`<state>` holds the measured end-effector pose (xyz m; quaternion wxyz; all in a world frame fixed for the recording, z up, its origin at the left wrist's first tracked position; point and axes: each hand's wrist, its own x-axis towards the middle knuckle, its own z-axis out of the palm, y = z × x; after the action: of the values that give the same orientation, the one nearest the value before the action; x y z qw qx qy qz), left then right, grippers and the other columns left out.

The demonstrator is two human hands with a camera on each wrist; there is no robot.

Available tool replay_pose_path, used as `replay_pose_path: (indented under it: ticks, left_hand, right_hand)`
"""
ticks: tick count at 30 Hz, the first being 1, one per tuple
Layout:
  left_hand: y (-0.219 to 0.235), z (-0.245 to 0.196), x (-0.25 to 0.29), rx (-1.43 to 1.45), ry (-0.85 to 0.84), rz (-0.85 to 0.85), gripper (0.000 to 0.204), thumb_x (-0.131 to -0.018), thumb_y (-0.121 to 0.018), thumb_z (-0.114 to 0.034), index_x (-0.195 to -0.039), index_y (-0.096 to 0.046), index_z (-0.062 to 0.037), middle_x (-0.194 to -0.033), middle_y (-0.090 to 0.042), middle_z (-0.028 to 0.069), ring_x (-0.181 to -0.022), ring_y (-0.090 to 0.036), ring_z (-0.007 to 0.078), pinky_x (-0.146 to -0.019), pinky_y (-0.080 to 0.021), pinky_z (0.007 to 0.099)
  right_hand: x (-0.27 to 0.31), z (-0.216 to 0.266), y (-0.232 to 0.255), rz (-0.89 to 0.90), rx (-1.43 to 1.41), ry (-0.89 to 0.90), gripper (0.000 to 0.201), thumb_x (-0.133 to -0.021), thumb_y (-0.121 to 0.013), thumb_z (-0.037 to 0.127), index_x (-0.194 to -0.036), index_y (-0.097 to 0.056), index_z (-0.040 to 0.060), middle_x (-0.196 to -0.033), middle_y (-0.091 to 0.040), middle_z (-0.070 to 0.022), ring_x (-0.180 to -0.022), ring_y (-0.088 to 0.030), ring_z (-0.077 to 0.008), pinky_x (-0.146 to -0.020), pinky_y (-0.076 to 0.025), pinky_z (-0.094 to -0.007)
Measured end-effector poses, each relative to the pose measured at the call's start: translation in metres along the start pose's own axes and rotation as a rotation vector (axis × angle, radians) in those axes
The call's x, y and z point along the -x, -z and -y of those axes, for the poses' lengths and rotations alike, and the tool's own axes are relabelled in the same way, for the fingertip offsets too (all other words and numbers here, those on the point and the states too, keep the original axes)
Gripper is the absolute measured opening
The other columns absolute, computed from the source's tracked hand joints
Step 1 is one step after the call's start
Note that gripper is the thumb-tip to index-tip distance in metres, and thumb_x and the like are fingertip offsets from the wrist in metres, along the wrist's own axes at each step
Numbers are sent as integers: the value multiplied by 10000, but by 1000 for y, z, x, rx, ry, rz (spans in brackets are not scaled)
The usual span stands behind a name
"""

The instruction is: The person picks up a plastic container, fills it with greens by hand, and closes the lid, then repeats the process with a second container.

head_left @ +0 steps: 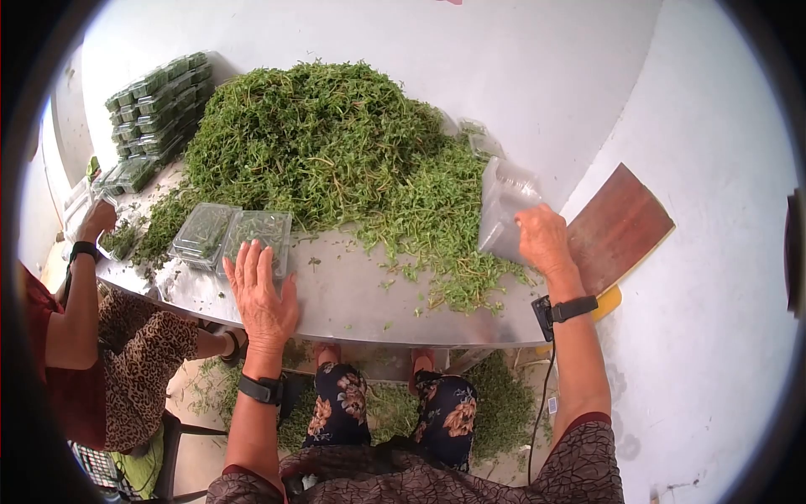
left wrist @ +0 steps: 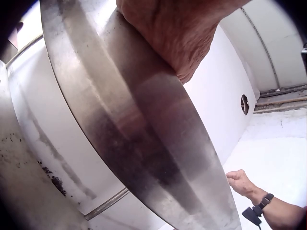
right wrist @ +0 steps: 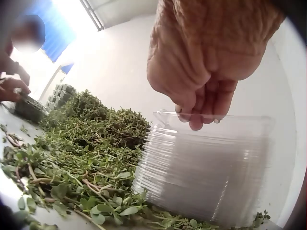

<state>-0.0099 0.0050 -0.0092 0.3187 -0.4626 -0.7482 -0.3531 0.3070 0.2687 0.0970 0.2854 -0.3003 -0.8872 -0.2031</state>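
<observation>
My left hand (head_left: 264, 304) lies with straight fingers on the near edge of a clear plastic box (head_left: 267, 228) with greens inside; another filled box (head_left: 204, 233) stands against it on the left. In the left wrist view, part of this hand (left wrist: 172, 36) shows above the metal table, its fingertips hidden. At the right, my right hand (head_left: 546, 242) pinches the rim of a stack of clear plastic containers (head_left: 501, 214). The right wrist view shows the curled fingers of that hand (right wrist: 206, 72) at the top edge of the nested stack (right wrist: 206, 172).
A large heap of greens (head_left: 311, 143) covers the back of the metal table (head_left: 353, 311). Filled boxes (head_left: 155, 113) are piled at the back left. Another person's hand (head_left: 99, 220) is at the left edge. A brown board (head_left: 617, 227) leans at the right.
</observation>
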Motion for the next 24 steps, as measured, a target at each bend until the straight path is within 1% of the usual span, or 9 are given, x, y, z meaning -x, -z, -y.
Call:
replay_pose_path:
  ticks: [2,7,9,11,15,19,21,24]
  left_hand:
    - [0,0,1,-3,12,10,524,-738,-654,-92,-1231,-488,-30,-1329,-464,157,-1310,-352,336,-1136,-143,523]
    - [-1,1,1,2,17,6,521,-737,-649,-78,-1230,-487,-28,-1331,-462,158,-1309,-352,338,-1136,-147,522]
    - [-1,1,1,3,22,4,519,-738,-648,-73,-1229,-487,-27,-1332,-461,159,-1309,-353,340,-1136,-148,520]
    - [-1,1,1,3,13,-1,528,-717,-666,-85,-1209,-499,6,-1316,-474,177,-1304,-358,349,-1135,-150,513]
    - [-1,0,0,7,21,2,530,-714,-664,-79,-1212,-499,3,-1323,-469,174,-1308,-354,348,-1137,-152,511]
    - [-1,1,1,13,21,-3,531,-711,-659,-71,-1213,-499,-2,-1329,-464,172,-1312,-350,344,-1138,-153,509]
    - [-1,1,1,13,24,-5,532,-710,-658,-68,-1213,-499,-4,-1331,-463,170,-1313,-348,343,-1138,-153,509]
    - [0,1,1,27,20,-9,531,-707,-654,-63,-1213,-500,-6,-1331,-463,167,-1313,-348,341,-1138,-155,509]
  right_hand:
    - [-3,-4,0,-22,0,9,48,-713,-588,7,-718,-632,25,-739,-628,-134,-773,-583,-307,-701,-494,-405]
    - [-6,-9,-1,-61,-2,61,32,-718,-585,1,-708,-598,28,-727,-619,-122,-766,-579,-301,-683,-489,-403]
    - [-4,-9,-1,-10,-50,98,36,-717,-586,1,-703,-597,32,-715,-613,-112,-763,-577,-302,-675,-487,-405]
    - [0,-9,-4,17,-53,104,36,-725,-586,5,-720,-607,34,-727,-616,-107,-766,-575,-300,-676,-485,-402]
    - [4,-6,-5,87,-40,98,52,-731,-596,13,-759,-633,38,-736,-617,-103,-766,-573,-295,-678,-482,-395]
    - [2,-6,-3,106,-22,105,61,-736,-610,26,-775,-653,43,-722,-603,-101,-771,-572,-291,-680,-482,-393]
    - [-2,-4,1,168,6,108,58,-739,-631,40,-780,-670,54,-708,-587,-96,-779,-571,-285,-680,-481,-390]
    - [-3,-5,0,151,-63,104,53,-766,-634,80,-793,-678,67,-700,-575,-93,-782,-567,-285,-681,-479,-389]
